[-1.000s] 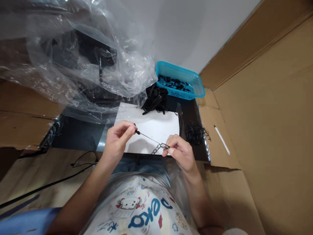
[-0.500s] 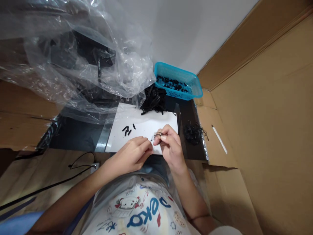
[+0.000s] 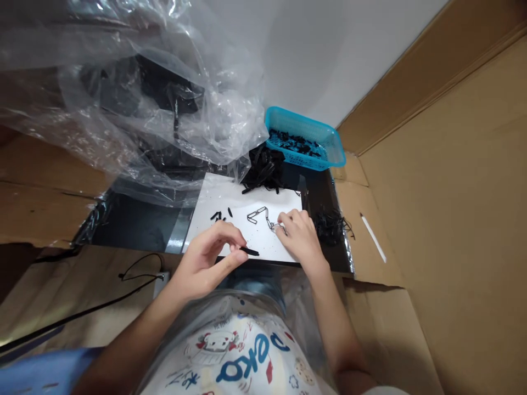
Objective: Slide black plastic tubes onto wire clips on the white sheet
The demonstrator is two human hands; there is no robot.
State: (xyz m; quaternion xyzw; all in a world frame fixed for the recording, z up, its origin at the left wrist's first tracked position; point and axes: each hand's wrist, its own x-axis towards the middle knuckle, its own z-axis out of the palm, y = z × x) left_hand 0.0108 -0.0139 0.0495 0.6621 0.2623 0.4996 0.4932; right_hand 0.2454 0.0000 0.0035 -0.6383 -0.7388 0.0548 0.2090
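My left hand (image 3: 209, 265) sits at the near edge of a white sheet (image 3: 230, 192), pinching a small black rod-shaped piece (image 3: 249, 251) at its fingertips. My right hand (image 3: 301, 237) rests on the sheet, its fingertips on the end of a thin metal wire-link chain (image 3: 258, 215). The rest of the chain lies bent on the paper. A few loose black pieces (image 3: 218, 215) lie on the sheet's left part, apart from both hands.
A blue plastic basket (image 3: 304, 140) of black pieces stands beyond the sheet, with a heap of black strips (image 3: 263, 167) before it. A black tangle (image 3: 331, 227) lies to the right. Crumpled clear plastic (image 3: 123, 93) fills the upper left; cardboard (image 3: 436, 192) walls the right.
The metal chain, held up between my hands earlier, now lies on the sheet under my right fingertips. My left hand has moved to the sheet's near edge with a black piece.
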